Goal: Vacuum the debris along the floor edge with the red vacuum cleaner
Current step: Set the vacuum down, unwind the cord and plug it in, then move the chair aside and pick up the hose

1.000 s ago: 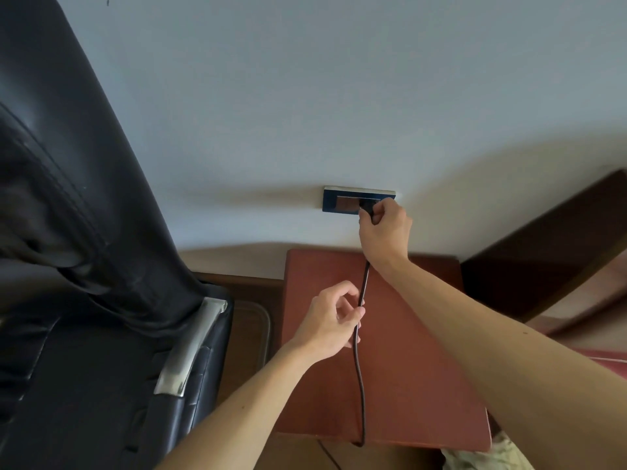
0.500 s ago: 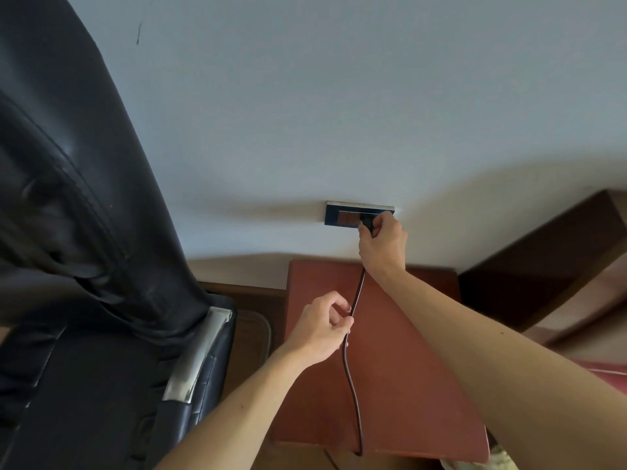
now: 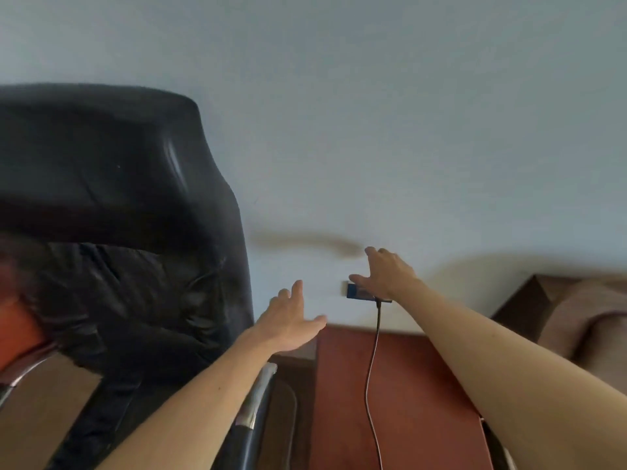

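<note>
A black power cord (image 3: 372,368) hangs from a dark wall socket (image 3: 356,293) low on the pale wall, its plug seated in the socket. The cord runs down over a reddish-brown wooden surface (image 3: 414,401). My right hand (image 3: 386,273) is spread with straight fingers just above the socket, holding nothing. My left hand (image 3: 291,320) is also spread flat, left of the cord and away from it. The red vacuum cleaner itself is out of view.
A black leather chair (image 3: 118,232) with a chrome armrest (image 3: 258,395) fills the left side. An orange object (image 3: 17,330) shows at the far left edge. A dark brown piece of furniture (image 3: 559,307) stands against the wall on the right.
My right hand has let go of the plug and my left hand has released the cord; both have opened and lifted. The view has tilted upward, showing more of the chair.
</note>
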`<act>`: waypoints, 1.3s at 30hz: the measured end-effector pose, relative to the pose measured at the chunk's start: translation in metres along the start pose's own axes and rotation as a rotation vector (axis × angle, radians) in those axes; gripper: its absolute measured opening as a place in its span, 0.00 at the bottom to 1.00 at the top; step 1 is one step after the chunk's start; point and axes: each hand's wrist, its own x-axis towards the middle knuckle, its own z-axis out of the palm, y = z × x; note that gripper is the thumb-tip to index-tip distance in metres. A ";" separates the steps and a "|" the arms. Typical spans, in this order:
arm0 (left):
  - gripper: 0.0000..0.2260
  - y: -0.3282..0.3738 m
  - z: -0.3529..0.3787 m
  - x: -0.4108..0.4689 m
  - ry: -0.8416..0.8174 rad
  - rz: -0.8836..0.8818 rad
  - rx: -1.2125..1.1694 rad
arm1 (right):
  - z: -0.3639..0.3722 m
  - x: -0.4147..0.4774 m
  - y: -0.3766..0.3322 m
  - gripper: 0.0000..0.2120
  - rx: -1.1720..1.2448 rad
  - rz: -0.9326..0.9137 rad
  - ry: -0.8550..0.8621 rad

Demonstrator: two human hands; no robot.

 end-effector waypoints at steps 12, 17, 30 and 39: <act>0.42 0.009 -0.185 -0.140 0.249 -0.009 0.361 | -0.206 -0.134 -0.089 0.38 -0.212 -0.228 0.181; 0.42 -0.015 -0.248 -0.226 0.373 -0.073 0.395 | -0.252 -0.199 -0.141 0.39 -0.230 -0.329 0.245; 0.41 -0.152 -0.307 -0.516 0.609 -0.337 0.308 | -0.271 -0.372 -0.323 0.41 -0.290 -0.653 0.369; 0.40 -0.238 -0.285 -0.685 0.609 -0.511 0.326 | -0.225 -0.471 -0.455 0.43 -0.270 -0.891 0.289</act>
